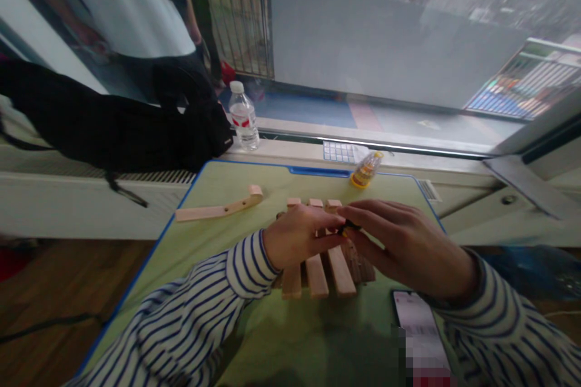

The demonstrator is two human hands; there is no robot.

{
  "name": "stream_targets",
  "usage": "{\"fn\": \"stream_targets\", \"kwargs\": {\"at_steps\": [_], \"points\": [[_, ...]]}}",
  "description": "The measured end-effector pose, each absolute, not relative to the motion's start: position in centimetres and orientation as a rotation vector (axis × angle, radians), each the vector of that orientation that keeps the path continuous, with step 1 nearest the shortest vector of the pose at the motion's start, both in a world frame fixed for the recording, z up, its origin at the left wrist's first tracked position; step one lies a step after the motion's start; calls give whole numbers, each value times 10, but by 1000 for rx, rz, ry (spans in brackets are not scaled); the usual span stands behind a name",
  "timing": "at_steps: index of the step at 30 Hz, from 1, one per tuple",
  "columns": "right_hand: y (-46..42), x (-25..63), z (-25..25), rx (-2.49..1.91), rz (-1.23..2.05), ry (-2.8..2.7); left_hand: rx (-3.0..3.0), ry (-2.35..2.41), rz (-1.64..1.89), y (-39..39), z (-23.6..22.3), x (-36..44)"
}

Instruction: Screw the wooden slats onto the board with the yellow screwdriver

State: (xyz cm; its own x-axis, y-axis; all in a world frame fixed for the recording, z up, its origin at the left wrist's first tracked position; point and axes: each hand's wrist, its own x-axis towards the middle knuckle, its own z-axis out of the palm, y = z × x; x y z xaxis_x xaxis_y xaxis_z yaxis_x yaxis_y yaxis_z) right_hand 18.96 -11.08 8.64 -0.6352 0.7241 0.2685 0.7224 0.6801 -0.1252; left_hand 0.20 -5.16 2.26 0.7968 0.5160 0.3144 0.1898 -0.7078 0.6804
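Over the middle of the green table [254,338], my left hand [299,236] and my right hand [399,236] meet at the fingertips. Both pinch a small dark piece [348,227] with a bit of yellow beside it; its kind is too small to make out. Beneath them lie several pale wooden slats [316,278] side by side, partly covered by my hands. More brownish wooden pieces [361,263] show under my right hand. A curved wooden piece with dark holes [222,210] and a small block at its end rests on the table's left.
A glue bottle [365,170] lies tilted near the far edge. A phone [420,326] sits by my right forearm. On the windowsill stand a water bottle [244,118] and a black bag [118,127]. Behind the glass a person in a white shirt [131,6] is visible.
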Motion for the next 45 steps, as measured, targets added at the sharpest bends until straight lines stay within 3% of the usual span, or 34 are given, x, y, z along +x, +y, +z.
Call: {"fn": "stream_targets", "kwargs": {"at_steps": [45], "points": [[-113,188,85,-1160,-9,-2578,2322,510,748,-55,24,4]]}}
